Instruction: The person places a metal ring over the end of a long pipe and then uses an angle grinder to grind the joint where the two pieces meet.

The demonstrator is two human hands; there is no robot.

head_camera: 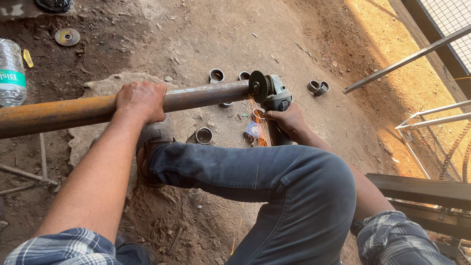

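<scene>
Knee (pixel 294 196) up front, rusty steel pipe (pixel 73 112) getting cut, sparks flying.
Left hand (pixel 141 100) clamps the pipe; right hand (pixel 289 122) grips the angle grinder (pixel 270 91).

Plastic water bottle (pixel 12 73), worn cutting disc (pixel 67 36) on dirt floor (pixel 206 29), cut pipe rings (pixel 318 87), flat stone (pixel 98 88), metal frame bars (pixel 407 59)

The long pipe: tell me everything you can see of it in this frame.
The pipe is a round metal tube, rusty orange toward the left and darker grey-brown toward its right end. It lies nearly level, rising slightly to the right, above the dirt floor and over a flat stone. The left hand grips it from above near mid-length. At its right end the disc of an angle grinder, held by the right hand, meets it, throwing sparks downward. Its left end runs out of frame.
</scene>
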